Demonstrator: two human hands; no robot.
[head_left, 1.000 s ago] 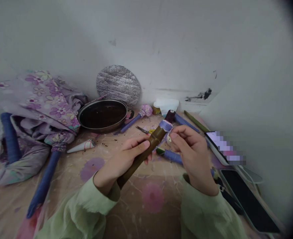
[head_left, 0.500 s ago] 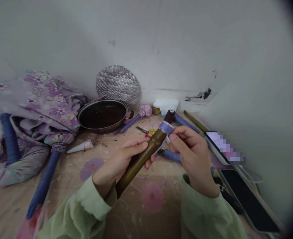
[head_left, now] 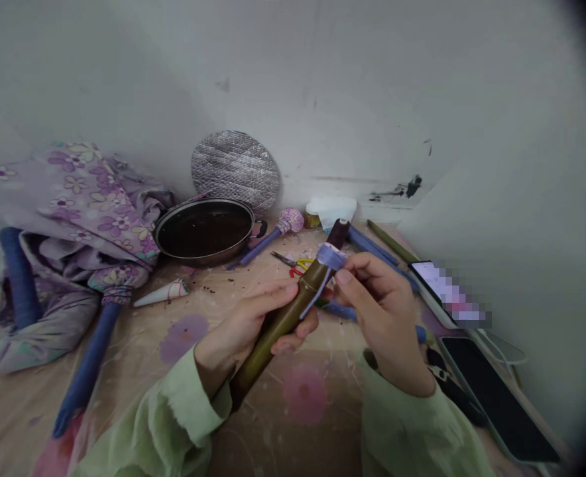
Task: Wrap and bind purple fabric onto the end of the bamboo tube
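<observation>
Bamboo tube (head_left: 286,324) slants up at centre frame, gripped in the curled fingers of the left hand (head_left: 243,318). The right hand (head_left: 385,311) pinches the lilac binding (head_left: 331,256) near its top end, a strand now lying closer along the tube.

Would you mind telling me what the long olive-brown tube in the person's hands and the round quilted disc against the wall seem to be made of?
The tube looks like bamboo, glossy olive-brown, judging by its node ridge. The disc seems to be foil-faced padding, perhaps insulation: silvery, with a quilted texture.
</observation>
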